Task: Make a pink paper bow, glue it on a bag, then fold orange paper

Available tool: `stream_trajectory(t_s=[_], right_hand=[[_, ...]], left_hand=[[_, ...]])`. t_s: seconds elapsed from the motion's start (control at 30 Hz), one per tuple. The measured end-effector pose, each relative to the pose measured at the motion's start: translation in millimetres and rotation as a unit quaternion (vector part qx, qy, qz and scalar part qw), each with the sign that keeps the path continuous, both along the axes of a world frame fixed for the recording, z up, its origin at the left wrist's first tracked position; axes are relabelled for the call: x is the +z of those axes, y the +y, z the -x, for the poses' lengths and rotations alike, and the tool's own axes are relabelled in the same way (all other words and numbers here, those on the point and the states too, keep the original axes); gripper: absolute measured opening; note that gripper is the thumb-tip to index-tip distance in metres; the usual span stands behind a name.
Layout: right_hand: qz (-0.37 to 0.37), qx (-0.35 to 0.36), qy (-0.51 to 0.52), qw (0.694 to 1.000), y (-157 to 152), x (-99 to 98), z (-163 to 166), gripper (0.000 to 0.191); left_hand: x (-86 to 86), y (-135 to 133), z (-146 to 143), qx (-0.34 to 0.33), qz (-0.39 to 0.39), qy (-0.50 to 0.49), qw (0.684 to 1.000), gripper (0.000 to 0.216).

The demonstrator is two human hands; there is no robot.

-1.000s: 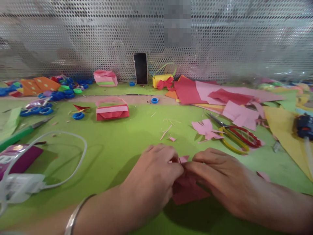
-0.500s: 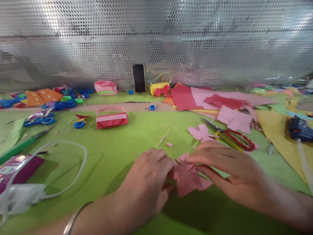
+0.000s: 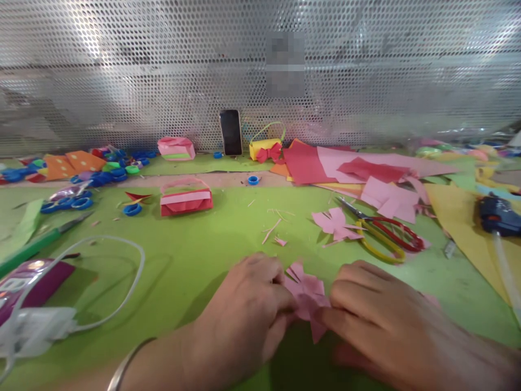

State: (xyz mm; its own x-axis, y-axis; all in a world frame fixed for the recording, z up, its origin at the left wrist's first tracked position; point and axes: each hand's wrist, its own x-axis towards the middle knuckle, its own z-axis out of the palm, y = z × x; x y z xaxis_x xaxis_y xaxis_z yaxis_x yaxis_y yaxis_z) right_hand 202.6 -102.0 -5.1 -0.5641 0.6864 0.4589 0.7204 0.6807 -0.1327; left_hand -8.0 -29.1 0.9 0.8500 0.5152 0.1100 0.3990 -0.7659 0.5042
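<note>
Pink cutout (image 3: 306, 293) lies on the green table (image 3: 195, 255), low centre, between both hands. Long axis runs roughly near-right to far-left: cut tips fan toward the far side, one pointed tip aims at the camera. Exact outline unclear, since both hands cover its edges.

Left hand (image 3: 244, 315): fingers curled, pinching the cutout's left edge. Fingertips hidden behind the paper. One bangle (image 3: 124, 361) on the wrist.

Right hand (image 3: 378, 320): fingers pressed together, tips on the cutout's right edge. Motion-blurred; can't tell whether it pinches or just presses down. Forearm cut off by the frame.

Count:
- 1 second pink cutout (image 3: 336, 224), well apart, far right, just beside the scissors.
- 1 pair of scissors (image 3: 385, 236), red/yellow handles, blades pointing far-left.
- 1 phone (image 3: 230, 132), upright against the mesh wall (image 3: 163, 70).
- 3 paper bags: red/pink (image 3: 185, 196), pink (image 3: 176, 147), yellow (image 3: 265, 147).
- 1 glue gun (image 3: 499, 217), right edge, partly cut off.
- 1 white cable (image 3: 122, 271), loop at left.
- Blue rings (image 3: 101, 174) at far left: too small and bunched to count.
</note>
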Motion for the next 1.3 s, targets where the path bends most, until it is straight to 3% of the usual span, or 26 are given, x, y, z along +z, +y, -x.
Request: stream_trajectory(t_s=[0.13,0.33,0.57,0.67,0.8,1.03,1.17,1.3], right_hand=[[-0.026,-0.005,-0.010,1.000,0.3,-13.2,1.2,0.031],[0.020,0.019,-0.025,0.999,6.2,-2.7,-10.2,0.037],[-0.005,0.002,-0.056,0.998,6.8,1.4,-16.7,0.032],[0.014,-0.020,-0.077,0.997,2.8,-4.4,-20.9,0.027],[0.009,-0.049,-0.107,0.993,-0.4,-3.3,-25.5,0.031],[0.007,-0.014,-0.119,0.993,2.7,5.0,-23.3,0.043],[0.028,-0.028,-0.077,0.996,0.5,-2.3,-16.5,0.034],[0.034,-0.023,-0.025,0.999,-1.1,-4.7,-9.4,0.026]], left_hand=[[-0.6,-1.6,-1.3,-0.014,0.016,-0.032,0.999,0.025],[4.0,-1.2,-1.5,-0.033,0.005,-0.045,0.998,0.029],[1.8,-1.6,-0.6,0.077,-0.001,-0.064,0.995,0.009],[1.7,3.8,-2.0,0.139,-0.003,-0.055,0.989,0.012],[2.6,12.9,-4.4,0.168,0.020,-0.039,0.985,0.014],[4.6,15.0,-4.2,0.158,0.050,0.005,0.986,0.015],[5.6,11.1,-3.6,0.153,0.045,0.017,0.987,0.011],[7.1,6.3,-3.2,0.093,0.046,0.021,0.994,0.015]])
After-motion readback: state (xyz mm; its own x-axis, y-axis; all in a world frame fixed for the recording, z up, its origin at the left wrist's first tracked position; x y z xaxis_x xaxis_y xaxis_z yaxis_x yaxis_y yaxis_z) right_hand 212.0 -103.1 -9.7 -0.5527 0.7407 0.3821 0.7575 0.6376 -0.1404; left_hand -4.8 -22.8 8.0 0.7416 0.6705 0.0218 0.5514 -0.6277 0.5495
